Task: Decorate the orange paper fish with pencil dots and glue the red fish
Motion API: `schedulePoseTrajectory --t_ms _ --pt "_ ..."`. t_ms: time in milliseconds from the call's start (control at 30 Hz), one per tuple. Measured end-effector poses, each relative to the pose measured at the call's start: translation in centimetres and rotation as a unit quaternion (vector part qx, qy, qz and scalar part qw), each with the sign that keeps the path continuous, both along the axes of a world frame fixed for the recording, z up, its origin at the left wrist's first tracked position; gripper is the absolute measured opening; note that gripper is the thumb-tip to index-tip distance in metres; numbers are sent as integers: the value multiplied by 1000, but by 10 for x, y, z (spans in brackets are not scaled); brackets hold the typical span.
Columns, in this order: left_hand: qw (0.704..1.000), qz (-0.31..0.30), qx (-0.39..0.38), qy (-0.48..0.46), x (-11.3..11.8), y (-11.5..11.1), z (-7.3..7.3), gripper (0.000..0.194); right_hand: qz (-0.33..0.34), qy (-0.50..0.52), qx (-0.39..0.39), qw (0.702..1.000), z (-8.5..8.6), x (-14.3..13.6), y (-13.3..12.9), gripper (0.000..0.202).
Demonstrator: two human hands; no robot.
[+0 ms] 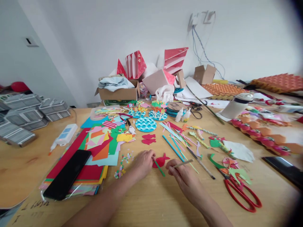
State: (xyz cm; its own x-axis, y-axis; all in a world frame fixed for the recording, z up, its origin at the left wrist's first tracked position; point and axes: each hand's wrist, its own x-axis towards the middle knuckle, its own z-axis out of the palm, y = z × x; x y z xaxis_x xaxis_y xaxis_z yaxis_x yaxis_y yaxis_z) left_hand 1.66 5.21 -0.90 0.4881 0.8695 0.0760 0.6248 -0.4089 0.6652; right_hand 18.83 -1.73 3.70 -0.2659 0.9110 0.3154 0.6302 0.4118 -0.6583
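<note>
My left hand (144,162) is closed, pinching a narrow green strip (160,168) that slants down to the right. In my right hand (183,175) is a thin tan stick (184,163), gripped near its left end and pointing right; its exact kind cannot be made out. Between the two hands a red paper fish (160,161) lies on the table. Just beyond it are more red fish cutouts (148,139). Small coloured paper dots (121,168) are scattered left of my left hand. Paper strips (174,146) and a dark pen (201,163) lie beyond my right hand.
Red-handled scissors (243,195) lie at right. A black phone (67,175) rests on stacked coloured paper (104,157) at left, near a glue gun (65,135). Blue wavy discs (145,124), glue bottles (186,115), a cardboard box (118,94) and a white tumbler (238,105) stand farther back.
</note>
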Motion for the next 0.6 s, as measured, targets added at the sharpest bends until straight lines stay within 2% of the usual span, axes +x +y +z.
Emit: schedulePoseTrajectory --t_ms 100,200,267,467,600 --pt "1000 5 -6 -25 -2 -1 -3 22 -22 15 35 999 14 12 -14 24" --pt "998 18 -25 -58 -3 -1 -5 21 -60 -27 65 996 20 33 -27 22" --pt "995 29 -42 -85 -4 -1 -5 20 -75 -53 61 994 15 51 -32 22" --pt "981 69 -68 -165 -7 5 -3 15 -102 -206 -2 973 -18 103 -31 38" --pt "973 69 -76 -207 -7 2 1 10 -91 -267 -85 956 -18 116 -27 47"
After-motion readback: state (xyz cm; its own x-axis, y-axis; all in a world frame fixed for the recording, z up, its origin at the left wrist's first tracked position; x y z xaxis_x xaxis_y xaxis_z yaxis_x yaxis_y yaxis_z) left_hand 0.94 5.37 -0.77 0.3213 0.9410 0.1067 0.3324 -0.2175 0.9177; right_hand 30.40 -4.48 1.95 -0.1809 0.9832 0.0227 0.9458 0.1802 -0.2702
